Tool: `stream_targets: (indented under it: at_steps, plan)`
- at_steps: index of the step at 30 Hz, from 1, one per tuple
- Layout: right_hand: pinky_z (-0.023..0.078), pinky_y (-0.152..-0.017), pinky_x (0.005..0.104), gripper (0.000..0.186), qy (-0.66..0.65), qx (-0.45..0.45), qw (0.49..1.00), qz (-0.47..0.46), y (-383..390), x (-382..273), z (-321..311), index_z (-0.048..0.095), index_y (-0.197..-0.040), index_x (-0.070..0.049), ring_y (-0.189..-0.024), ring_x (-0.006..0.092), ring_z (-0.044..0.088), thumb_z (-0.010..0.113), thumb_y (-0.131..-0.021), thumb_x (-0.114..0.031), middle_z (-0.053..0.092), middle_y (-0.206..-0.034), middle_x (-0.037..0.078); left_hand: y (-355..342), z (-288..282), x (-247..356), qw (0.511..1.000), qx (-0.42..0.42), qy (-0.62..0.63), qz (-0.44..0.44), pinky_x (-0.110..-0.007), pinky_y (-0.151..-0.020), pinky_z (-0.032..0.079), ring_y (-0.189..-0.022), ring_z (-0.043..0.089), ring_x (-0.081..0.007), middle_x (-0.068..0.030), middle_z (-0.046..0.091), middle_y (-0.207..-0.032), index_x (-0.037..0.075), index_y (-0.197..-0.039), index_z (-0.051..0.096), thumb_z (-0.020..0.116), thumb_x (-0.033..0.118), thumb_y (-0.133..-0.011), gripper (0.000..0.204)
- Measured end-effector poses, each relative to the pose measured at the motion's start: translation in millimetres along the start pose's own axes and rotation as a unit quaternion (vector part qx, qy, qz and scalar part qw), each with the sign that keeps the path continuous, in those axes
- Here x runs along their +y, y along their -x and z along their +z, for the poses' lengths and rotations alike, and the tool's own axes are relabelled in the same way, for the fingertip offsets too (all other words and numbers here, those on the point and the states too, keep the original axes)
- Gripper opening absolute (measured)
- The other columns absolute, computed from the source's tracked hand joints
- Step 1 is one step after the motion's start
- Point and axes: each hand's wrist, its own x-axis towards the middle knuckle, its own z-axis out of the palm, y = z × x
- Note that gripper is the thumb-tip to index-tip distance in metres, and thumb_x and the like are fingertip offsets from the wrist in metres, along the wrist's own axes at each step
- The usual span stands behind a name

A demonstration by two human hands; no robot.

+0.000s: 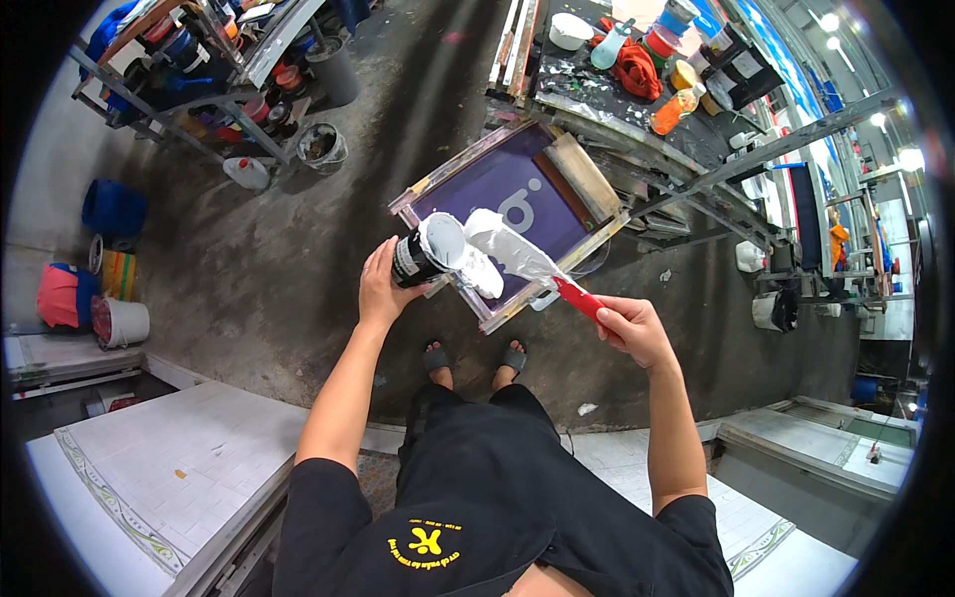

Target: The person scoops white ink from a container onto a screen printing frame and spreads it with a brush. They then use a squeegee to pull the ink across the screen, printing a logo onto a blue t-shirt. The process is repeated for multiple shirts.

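My left hand (383,281) grips a black tub (413,261) with a white label, tilted over a framed purple screen (551,217), its rim smeared white. My right hand (632,328) has its fingers wrapped round the red handle (579,297) of a spatula, whose broad blade (507,249) is coated in thick white paste and lies just right of the tub's mouth. A heap of white paste (482,278) is on the screen below them. The screen, which bears pale markings, sits in a worn frame with a brown strip along its right side.
A cluttered dark workbench (557,90) stands ahead right, with bottles, tubs and red cloth. Metal shelving (229,111), buckets (320,147) and a white jug (247,171) are ahead left. Pale boards (149,478) lie behind me on both sides; a blue container (111,209) stands at left.
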Motion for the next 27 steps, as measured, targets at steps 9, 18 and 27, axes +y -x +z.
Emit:
stream_targets:
  at_steps: [9,18,27]
  plan:
    - [0.054,-0.059,0.0447,0.032,0.630,0.084,0.735,-0.238,6,-52,80,0.075,-0.129,-0.015,-0.067,0.0297,0.067,0.074,-0.097,-0.021,0.061,-0.081,0.009,-18,39,52,0.998,0.028,0.049,-0.014,-0.048,-0.106,0.057,-0.130,0.065,-0.0379,-0.0143,0.068,-0.141,0.014,-0.152,0.056,0.104,0.036,-0.057,0.109]
    - [0.052,-0.058,0.0406,0.033,0.551,0.081,0.776,-0.297,45,-87,38,0.077,-0.128,-0.016,-0.063,0.0258,0.063,0.076,-0.096,-0.017,0.061,-0.079,0.008,-25,14,51,0.987,0.003,0.103,-0.121,-0.046,-0.099,0.059,-0.119,0.072,-0.0348,-0.0132,0.074,-0.131,0.013,-0.146,0.062,0.105,0.037,-0.058,0.101]
    - [0.037,-0.041,0.0201,0.034,-0.293,0.023,0.955,0.027,1,-22,57,0.062,-0.139,-0.006,-0.046,0.0046,0.046,0.057,-0.113,-0.029,0.065,-0.075,0.002,-32,16,58,0.991,0.013,0.120,-0.063,-0.041,-0.096,0.060,-0.116,0.074,-0.0286,-0.0139,0.075,-0.128,0.009,-0.145,0.063,0.105,0.036,-0.060,0.098]
